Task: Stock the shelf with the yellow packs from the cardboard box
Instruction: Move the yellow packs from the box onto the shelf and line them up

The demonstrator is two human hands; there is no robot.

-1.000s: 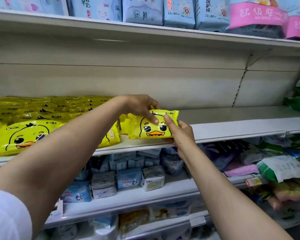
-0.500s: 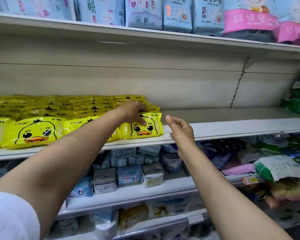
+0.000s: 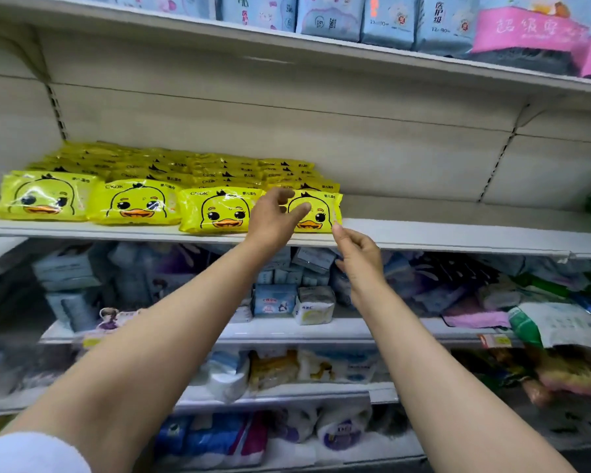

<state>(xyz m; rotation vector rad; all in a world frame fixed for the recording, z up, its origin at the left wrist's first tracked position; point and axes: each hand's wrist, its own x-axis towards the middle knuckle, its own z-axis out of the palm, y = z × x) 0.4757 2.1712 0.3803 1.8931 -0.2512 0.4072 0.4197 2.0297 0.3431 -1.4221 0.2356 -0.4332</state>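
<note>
Both hands, left hand (image 3: 273, 216) and right hand (image 3: 357, 249), hover loosely open beside yellow pack (image 3: 316, 211).

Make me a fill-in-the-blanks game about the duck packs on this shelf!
1. The front row of yellow packs shows ____ duck faces.
2. The left hand partly covers the duck farthest ____.
3. The packs on the top shelf are mostly ____.
4. The right hand holds ____.

Missing words: four; right; blue; nothing

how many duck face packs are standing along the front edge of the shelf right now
4, side by side on the shelf: far-left pack, second pack, third pack, and rightmost pack, partly behind the left hand. More lie behind.
</note>
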